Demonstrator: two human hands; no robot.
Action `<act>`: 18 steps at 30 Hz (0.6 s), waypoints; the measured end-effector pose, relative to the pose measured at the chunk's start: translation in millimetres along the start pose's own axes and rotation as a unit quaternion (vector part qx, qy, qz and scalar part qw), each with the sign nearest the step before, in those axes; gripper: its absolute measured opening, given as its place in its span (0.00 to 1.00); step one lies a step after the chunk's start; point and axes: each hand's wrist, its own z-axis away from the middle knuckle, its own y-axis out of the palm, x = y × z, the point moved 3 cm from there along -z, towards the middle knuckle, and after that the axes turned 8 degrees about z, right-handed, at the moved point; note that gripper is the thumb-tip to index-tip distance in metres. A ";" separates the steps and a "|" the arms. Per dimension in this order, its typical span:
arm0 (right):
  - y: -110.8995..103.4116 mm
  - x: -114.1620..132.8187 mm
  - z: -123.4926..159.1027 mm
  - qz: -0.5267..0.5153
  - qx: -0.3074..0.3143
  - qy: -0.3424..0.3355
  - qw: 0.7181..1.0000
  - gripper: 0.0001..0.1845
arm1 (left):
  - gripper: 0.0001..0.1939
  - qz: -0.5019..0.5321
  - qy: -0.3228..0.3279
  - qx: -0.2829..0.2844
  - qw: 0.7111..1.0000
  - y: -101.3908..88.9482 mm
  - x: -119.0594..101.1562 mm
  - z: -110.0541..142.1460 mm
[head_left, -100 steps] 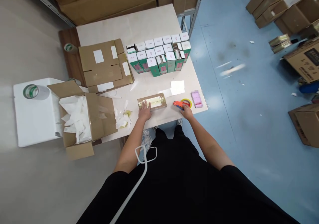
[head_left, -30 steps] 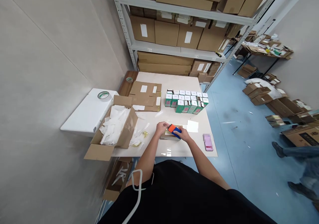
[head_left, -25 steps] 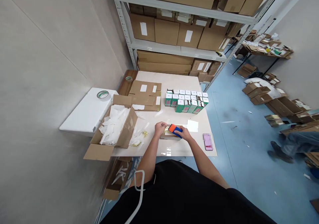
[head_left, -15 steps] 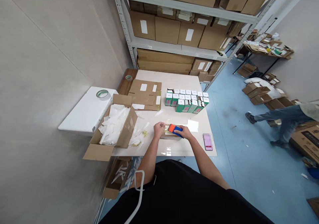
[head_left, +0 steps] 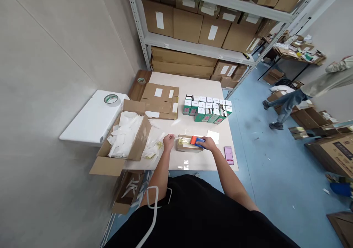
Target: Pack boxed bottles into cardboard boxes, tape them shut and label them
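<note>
A small cardboard box lies on the table in front of me. My right hand is wrapped around a blue and orange tape dispenser over the right part of the box top. Clear tape runs from the dispenser leftward across the box. Just past the box's left end, my left hand has its fingers pinched on the free end of that tape. Crumpled clear plastic with yellowish bits lies left of my left hand.
Several green and white boxes stand in rows behind. Flattened cardboard, an open carton of white packets, a white paper and a phone surround the work. Shelving stands behind; a person walks at right.
My hands have moved apart, the left one leftward and the right one slightly rightward, with tape now stretched between them over the box. The person at right has stepped farther left.
</note>
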 end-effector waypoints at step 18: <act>-6.0 31.2 -20.6 0.142 0.077 0.026 0.987 0.36 | 0.11 0.004 -0.189 0.027 0.982 28.3 79.3 -9.0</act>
